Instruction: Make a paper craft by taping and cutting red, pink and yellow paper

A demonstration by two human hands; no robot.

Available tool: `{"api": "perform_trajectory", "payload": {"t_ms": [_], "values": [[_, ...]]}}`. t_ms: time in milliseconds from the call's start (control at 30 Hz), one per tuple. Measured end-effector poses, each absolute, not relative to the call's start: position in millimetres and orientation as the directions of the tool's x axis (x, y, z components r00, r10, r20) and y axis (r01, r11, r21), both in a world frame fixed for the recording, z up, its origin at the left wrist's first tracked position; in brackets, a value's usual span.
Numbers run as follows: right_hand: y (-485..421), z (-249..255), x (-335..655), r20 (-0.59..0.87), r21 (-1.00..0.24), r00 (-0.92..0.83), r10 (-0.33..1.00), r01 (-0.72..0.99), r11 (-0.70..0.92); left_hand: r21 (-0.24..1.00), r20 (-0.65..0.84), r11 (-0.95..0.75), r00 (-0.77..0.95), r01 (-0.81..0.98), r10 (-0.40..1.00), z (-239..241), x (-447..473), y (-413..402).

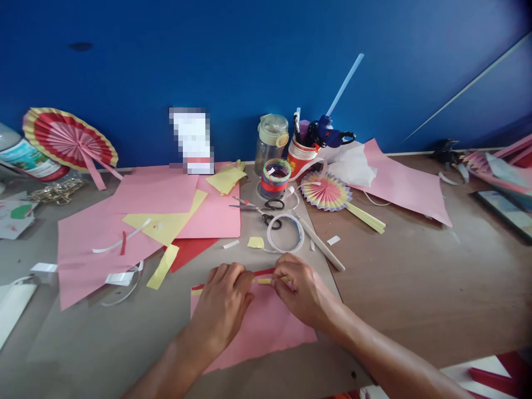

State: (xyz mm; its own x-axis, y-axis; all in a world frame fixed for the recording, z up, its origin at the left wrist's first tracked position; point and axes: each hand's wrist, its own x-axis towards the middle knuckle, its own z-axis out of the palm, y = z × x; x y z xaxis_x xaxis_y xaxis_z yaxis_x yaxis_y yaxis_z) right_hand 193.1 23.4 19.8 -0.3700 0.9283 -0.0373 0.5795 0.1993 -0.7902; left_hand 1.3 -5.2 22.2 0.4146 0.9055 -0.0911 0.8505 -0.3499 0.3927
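Both hands pinch the far edge of the pink paper (261,327), which lies flat under the wrists. The left hand (224,302) has its fingers curled tight over the edge, and the right hand (301,291) nips the red-and-yellow border (263,276) between thumb and fingertips. The sheet looks light, thin and floppy and would likely crease wherever pressed, so it is best held at that edge. The knuckles hide any fold; scissors (260,209) lie beyond the fingertips.

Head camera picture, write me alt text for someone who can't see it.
The left hand and right hand pinch the red-and-yellow top edge of a pink sheet on a grey table. Behind them lie scissors, a tape roll, loose paper and a pleated paper fan, against a blue wall.
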Motion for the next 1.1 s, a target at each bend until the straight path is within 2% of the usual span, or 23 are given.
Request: {"api": "perform_trajectory", "payload": {"t_ms": [533, 900, 1100], "values": [[28.9, 15.4, 184.1, -0.102, -0.707, -0.342, 0.934, 0.686, 0.174, 0.381, -0.089, -0.346, 0.406, 0.858, 0.909, 20.0, 1.4, -7.1], [28.4, 12.1, 181.9, -0.083, -0.674, -0.339, 0.937, 0.712, 0.198, 0.365, -0.031, -0.385, 0.424, 0.848, 0.905, 18.2, 0.2, -7.5], [28.7, 10.7, 180.8, -0.077, -0.649, -0.331, 0.941, 0.733, 0.204, 0.371, -0.051, -0.375, 0.422, 0.850, 0.905, 19.7, 0.7, -7.9]]}}
